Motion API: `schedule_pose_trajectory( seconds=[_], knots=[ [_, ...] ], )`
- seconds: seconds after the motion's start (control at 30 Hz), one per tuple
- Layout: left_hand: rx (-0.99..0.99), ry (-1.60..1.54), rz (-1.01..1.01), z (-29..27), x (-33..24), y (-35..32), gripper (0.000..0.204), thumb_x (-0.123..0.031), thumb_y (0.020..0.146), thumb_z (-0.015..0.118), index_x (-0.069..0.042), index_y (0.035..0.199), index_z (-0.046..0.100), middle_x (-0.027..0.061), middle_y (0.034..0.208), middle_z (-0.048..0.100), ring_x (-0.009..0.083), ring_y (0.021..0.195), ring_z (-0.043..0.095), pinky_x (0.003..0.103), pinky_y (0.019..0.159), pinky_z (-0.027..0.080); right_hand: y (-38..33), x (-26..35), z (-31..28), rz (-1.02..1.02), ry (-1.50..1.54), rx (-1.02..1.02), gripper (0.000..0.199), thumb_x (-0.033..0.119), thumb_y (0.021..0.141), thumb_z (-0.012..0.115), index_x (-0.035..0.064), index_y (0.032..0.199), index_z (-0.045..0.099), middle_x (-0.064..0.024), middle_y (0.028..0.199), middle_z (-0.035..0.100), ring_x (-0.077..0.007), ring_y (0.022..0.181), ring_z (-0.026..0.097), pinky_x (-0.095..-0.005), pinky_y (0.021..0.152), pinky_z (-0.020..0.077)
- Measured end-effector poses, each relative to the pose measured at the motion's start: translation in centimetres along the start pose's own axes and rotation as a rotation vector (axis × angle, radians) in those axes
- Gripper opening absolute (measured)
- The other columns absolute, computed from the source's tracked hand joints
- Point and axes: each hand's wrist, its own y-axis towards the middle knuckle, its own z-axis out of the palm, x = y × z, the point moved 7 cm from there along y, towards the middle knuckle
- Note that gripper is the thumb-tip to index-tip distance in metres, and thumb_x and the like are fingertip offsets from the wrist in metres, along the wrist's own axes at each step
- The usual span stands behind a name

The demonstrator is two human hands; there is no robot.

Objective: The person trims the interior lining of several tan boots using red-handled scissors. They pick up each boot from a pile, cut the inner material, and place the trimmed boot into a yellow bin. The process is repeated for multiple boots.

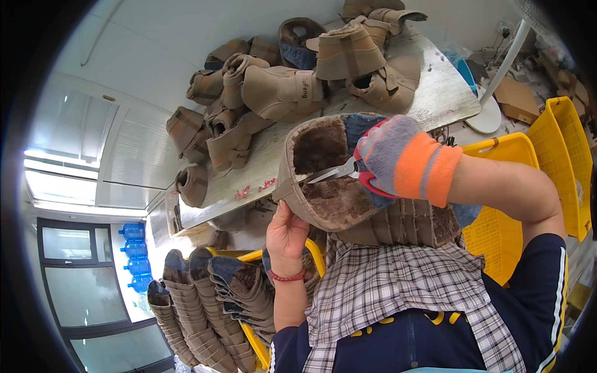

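A tan, fur-lined boot upper is held open side up in front of me, over my lap. My bare left hand, with a red bead bracelet at the wrist, pinches its near left rim. My right hand wears a grey and orange glove with red at the fingers. It is closed round a pair of scissors, whose metal blades point left into the upper's brown fur lining. The scissors' handles are mostly hidden by the glove. A nested stack of similar uppers lies on my lap, on a checked apron.
Finished-looking tan boots are heaped on the worn table ahead. Nested uppers stand at the left by a yellow crate. More yellow crates, a cardboard box and a white pole are at the right.
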Motion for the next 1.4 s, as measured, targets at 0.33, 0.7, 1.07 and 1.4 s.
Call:
schedule_pose_trajectory(
  seconds=[0.33, 0.7, 1.07, 1.4],
  knots=[
    [-0.036, 0.036, 0.000, 0.4, 0.3, 0.1, 0.039, -0.013, 0.092, 0.056, -0.003, 0.128, 0.049, 0.0092, 0.127, 0.056, 0.0241, 0.118, 0.052, 0.041, 0.105, 0.038, -0.1, 0.1, 0.4, 0.009, -0.047, 0.078, 0.028, 0.036, 0.080, 0.059, 0.0104, 0.089, 0.067, -0.0079, 0.076, 0.064, -0.0254, 0.074, 0.063, -0.0351, 0.064, 0.0494],
    [-0.069, 0.031, 0.002, 0.7, 0.3, -0.1, 0.038, -0.015, 0.094, 0.052, -0.003, 0.130, 0.047, 0.0103, 0.130, 0.053, 0.0251, 0.121, 0.049, 0.042, 0.105, 0.036, -2.8, -5.6, -2.4, 0.197, -0.061, -0.310, 0.031, 0.037, 0.071, 0.070, 0.0106, 0.087, 0.065, -0.0088, 0.082, 0.063, -0.0251, 0.081, 0.062, -0.0337, 0.073, 0.0483],
    [-0.006, 0.011, -0.074, 2.2, 1.3, 0.6, 0.037, -0.015, 0.096, 0.049, -0.003, 0.131, 0.046, 0.0115, 0.132, 0.051, 0.0264, 0.123, 0.047, 0.045, 0.107, 0.034, 0.8, -2.9, -0.1, 0.025, -0.385, -0.218, 0.016, 0.026, 0.075, 0.062, 0.0111, 0.081, 0.064, -0.0036, 0.076, 0.063, -0.0204, 0.076, 0.061, -0.0320, 0.067, 0.0462],
    [0.028, -0.031, -0.080, 2.8, 1.3, 0.5, 0.035, -0.013, 0.096, 0.048, -0.003, 0.130, 0.047, 0.0118, 0.131, 0.052, 0.0263, 0.123, 0.048, 0.045, 0.108, 0.035, 1.4, -2.6, 1.1, -0.007, -0.326, -0.256, 0.014, 0.017, 0.069, 0.066, 0.0110, 0.081, 0.068, -0.0053, 0.074, 0.065, -0.0221, 0.073, 0.064, -0.0350, 0.060, 0.0483]
  ],
)
